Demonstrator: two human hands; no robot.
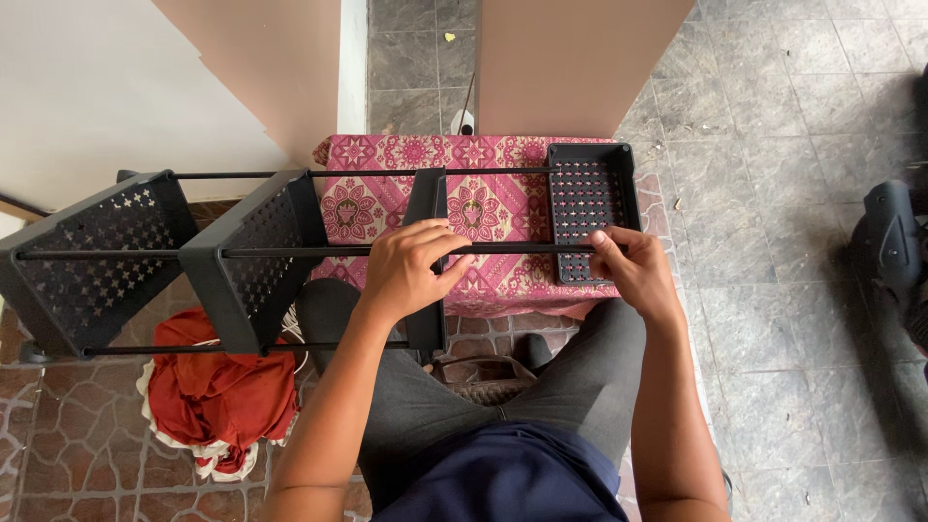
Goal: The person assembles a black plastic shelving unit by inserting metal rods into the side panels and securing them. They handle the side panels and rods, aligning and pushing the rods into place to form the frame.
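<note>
Both hands gripping one rod of a rack lying on its side.

Left hand [411, 266] curled around thin black metal rod [290, 251], right hand [633, 266] pinching its end beside black perforated plastic shelf tray [590, 208] atop pink patterned cloth [387, 193]; best kept level, ends squarely aligned.

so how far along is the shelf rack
Done: two perforated black trays and a third, edge-on tray sit threaded on the thin black rods. In hand: the left hand and right hand grip the near rod at its free end. Left: the fourth tray lies flat on the patterned cloth, seemingly not yet fixed like the others.
</note>
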